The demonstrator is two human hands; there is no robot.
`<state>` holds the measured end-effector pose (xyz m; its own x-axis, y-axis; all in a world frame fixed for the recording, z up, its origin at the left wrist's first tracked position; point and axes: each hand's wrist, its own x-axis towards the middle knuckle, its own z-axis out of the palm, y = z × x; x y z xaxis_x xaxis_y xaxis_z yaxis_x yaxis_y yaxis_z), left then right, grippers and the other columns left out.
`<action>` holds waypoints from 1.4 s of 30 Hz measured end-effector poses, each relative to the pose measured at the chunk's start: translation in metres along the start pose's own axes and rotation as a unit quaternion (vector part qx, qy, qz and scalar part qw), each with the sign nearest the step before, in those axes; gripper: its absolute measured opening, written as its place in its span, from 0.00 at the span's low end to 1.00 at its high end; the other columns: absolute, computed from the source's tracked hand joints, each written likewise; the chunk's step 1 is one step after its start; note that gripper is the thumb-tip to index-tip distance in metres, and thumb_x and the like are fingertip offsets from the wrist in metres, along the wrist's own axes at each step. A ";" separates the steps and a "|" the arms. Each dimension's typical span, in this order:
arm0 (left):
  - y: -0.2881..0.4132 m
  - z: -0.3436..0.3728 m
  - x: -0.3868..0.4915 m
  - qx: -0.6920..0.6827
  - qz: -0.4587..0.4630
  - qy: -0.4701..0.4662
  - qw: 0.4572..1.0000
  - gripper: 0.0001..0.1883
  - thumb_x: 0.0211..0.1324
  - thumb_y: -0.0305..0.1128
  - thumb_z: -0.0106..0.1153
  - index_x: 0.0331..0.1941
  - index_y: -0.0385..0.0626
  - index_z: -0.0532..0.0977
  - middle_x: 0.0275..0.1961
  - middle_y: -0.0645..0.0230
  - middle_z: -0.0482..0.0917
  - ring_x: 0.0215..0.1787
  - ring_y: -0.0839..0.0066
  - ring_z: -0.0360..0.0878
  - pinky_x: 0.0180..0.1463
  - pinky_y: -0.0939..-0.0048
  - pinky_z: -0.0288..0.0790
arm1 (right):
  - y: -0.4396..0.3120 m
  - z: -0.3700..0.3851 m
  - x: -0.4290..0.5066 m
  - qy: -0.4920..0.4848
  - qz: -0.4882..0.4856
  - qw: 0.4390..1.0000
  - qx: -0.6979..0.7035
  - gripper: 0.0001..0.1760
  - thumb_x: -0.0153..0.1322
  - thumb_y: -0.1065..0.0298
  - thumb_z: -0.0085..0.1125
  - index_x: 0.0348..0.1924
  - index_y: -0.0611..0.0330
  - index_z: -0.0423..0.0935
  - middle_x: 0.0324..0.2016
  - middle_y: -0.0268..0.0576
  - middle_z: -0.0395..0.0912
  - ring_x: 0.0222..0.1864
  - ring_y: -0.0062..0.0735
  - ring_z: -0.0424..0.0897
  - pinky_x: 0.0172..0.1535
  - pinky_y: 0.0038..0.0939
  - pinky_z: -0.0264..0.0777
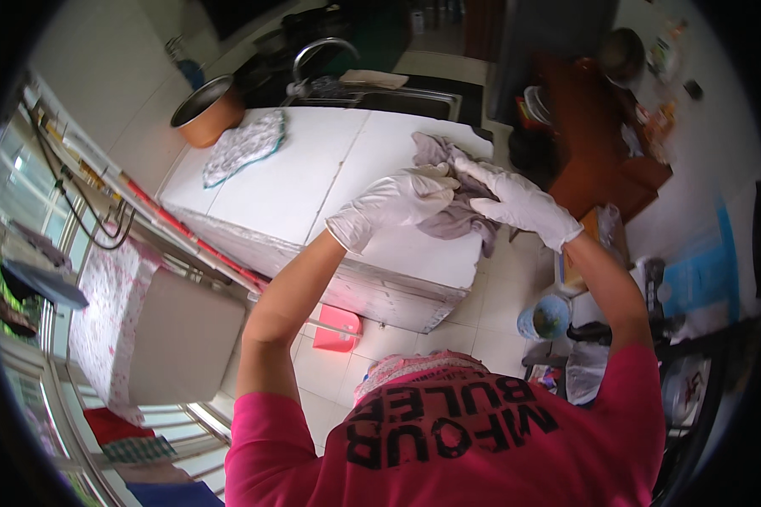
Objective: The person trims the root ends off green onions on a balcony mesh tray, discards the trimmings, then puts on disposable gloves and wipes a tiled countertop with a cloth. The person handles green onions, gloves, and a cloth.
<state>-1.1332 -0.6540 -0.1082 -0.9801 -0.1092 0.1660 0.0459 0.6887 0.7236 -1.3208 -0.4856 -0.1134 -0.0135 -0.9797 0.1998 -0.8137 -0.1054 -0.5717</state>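
A crumpled grey cloth (463, 215) lies on the right end of a white tiled counter (292, 184), part of it draped over the edge. My left hand (403, 199), in a white disposable glove, has its fingers curled on the cloth. Gloved the same way, my right hand (520, 203) reaches in from the other side, with folds of the cloth between its thumb and fingers. The fingertips of both hands nearly meet, and the cloth partly hides them.
A copper-coloured pot (209, 114) and a grey-and-white patterned cloth (247, 149) sit at the counter's far left. Behind are a curved faucet (298, 63) and a metal sink (412, 104). A pink dustpan (337, 329) and a blue bin (545, 317) stand below. Brown furniture (583, 127) is at right.
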 end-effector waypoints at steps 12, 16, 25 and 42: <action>-0.142 -0.155 -0.101 0.314 -0.195 0.201 0.907 0.24 0.61 0.36 0.58 0.62 0.54 0.71 0.70 0.62 0.65 0.68 0.63 0.66 0.68 0.69 0.62 | -0.031 0.033 0.065 -0.098 -0.027 0.973 -0.207 0.38 0.68 0.44 0.58 0.67 0.54 0.64 0.68 0.65 0.54 0.70 0.68 0.50 0.69 0.51 0.50; -0.173 -0.194 -0.109 0.348 -0.251 0.259 0.865 0.24 0.57 0.36 0.59 0.60 0.52 0.73 0.64 0.59 0.72 0.63 0.58 0.70 0.66 0.66 0.63 | -0.038 0.054 0.110 -0.069 -0.078 0.968 -0.226 0.34 0.70 0.50 0.57 0.65 0.56 0.65 0.59 0.63 0.65 0.67 0.58 0.58 0.68 0.47 0.53; -0.189 -0.219 -0.136 0.246 -0.253 0.331 0.875 0.12 0.55 0.37 0.62 0.42 0.46 0.81 0.37 0.61 0.82 0.38 0.67 0.79 0.45 0.67 0.72 | -0.048 0.136 0.326 -0.069 -0.129 0.967 -0.207 0.33 0.70 0.49 0.54 0.63 0.58 0.68 0.62 0.55 0.66 0.65 0.52 0.62 0.68 0.42 0.56; -0.155 -0.236 -0.313 -0.457 -0.103 0.605 0.644 0.13 0.63 0.26 0.54 0.51 0.35 0.73 0.44 0.62 0.82 0.40 0.73 0.83 0.43 0.73 0.78 | -0.156 0.235 0.424 -0.130 -0.294 0.937 -0.139 0.22 0.72 0.55 0.48 0.55 0.54 0.72 0.52 0.49 0.71 0.59 0.44 0.68 0.64 0.41 0.61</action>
<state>-0.7880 -0.8952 -0.1144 -0.1416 -0.9899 0.0038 0.5764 -0.0793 0.8133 -1.0635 -0.9244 -0.1264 0.5968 -0.7785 0.1945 -0.7563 -0.6267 -0.1877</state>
